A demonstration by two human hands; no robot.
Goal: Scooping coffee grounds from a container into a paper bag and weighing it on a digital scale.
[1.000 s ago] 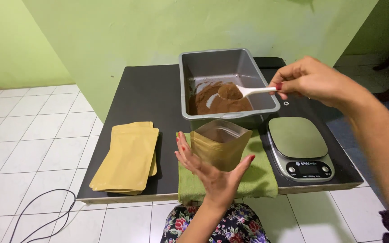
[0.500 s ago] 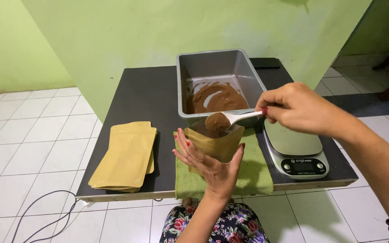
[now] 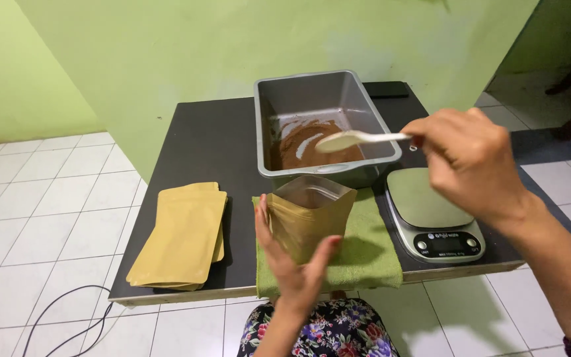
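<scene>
Head view: right hand (image 3: 474, 162) raised, spoon (image 3: 355, 139) level.

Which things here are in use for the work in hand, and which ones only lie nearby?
In use:
- left hand, holding the open gold pouch
- right hand, holding the white spoon
- grey pan with brown powder
- green cloth under the pouch

Lying nearby:
- stack of flat gold pouches
- kitchen scale, nothing on it
- black cable on the floor

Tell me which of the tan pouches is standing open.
The pouch on the green towel, held by the left hand, stands upright with its mouth open. The other pouches lie flat in a stack to its left.
</scene>
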